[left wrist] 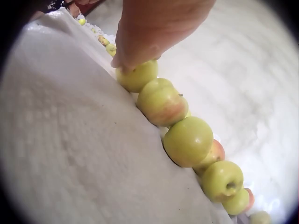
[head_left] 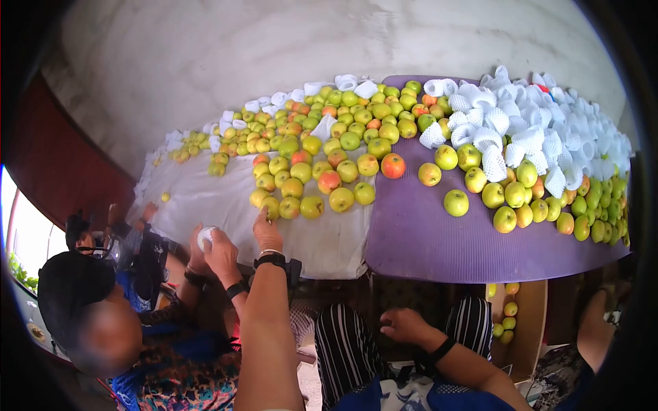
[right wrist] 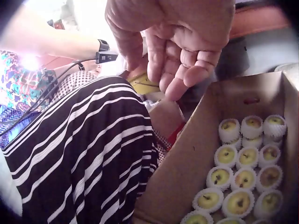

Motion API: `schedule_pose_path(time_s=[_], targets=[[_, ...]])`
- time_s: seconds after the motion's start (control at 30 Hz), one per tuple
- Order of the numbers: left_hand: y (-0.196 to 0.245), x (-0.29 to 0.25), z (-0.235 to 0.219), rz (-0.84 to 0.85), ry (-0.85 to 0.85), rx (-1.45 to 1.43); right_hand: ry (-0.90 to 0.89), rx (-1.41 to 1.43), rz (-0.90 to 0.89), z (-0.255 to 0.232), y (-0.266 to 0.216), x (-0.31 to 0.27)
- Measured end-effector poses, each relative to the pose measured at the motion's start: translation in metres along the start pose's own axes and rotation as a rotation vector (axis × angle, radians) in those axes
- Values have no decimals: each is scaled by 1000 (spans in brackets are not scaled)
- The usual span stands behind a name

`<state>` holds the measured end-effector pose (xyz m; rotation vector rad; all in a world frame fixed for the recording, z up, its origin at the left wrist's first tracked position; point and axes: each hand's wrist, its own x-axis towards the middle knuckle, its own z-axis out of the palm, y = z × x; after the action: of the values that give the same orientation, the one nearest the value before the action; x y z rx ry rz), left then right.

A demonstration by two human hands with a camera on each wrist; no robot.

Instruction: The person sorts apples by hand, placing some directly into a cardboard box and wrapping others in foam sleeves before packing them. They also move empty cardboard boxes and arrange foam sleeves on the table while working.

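My left hand reaches to the near edge of the loose apples on the white-covered table. Its fingers bend over a yellow-green apple at the end of a row in the left wrist view, and the hand hides that apple's top. Beside it lies a yellow-green apple with a pink blush. Low in front of my body, above the striped-clothed legs, hangs my right hand. The right wrist view shows its fingers loosely curled with nothing in them, left of a cardboard box holding apples in white foam nets.
A purple mat covers the table's right side, bearing apples and a heap of white foam nets. At the left another person's hands hold a white-netted piece close to my left arm. A pale wall rises behind.
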<state>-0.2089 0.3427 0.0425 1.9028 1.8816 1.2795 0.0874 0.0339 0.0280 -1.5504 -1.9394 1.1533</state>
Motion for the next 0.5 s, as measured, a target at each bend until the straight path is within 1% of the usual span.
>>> schedule_pose_path(time_s=[0.03, 0.07, 0.13, 0.17, 0.23, 0.27, 0.33, 0.37, 0.43, 0.47, 0.5], targets=[[-3, 5, 4, -5, 31, -101, -9, -14, -12, 0, -1, 1], [-7, 8, 6, -1, 28, -102, -18, -29, -23, 0, -1, 1], [-1, 13, 3, -56, -42, -195, -28, -28, -19, 1, -1, 1], [2, 14, 2, -56, -45, -196, -44, -30, -17, 1, -1, 1], [8, 13, 0, -25, -49, -104, -35, -38, -12, 1, 0, 2], [2, 14, 2, -26, -52, -104, -24, -46, -13, 2, -1, 2], [-8, 20, 4, -93, -40, -169, -14, -50, -15, 4, 0, 3], [-14, 19, 2, -90, -44, -168, -4, -55, -17, 4, 0, 3], [0, 5, -7, -58, 38, 169, 15, -44, -37, 6, 1, 5], [-17, 2, -8, 67, 90, 258, 38, -36, -48, 6, 3, 4], [-39, 1, -7, 202, 126, 331, 17, -54, -61, 5, 4, 4]])
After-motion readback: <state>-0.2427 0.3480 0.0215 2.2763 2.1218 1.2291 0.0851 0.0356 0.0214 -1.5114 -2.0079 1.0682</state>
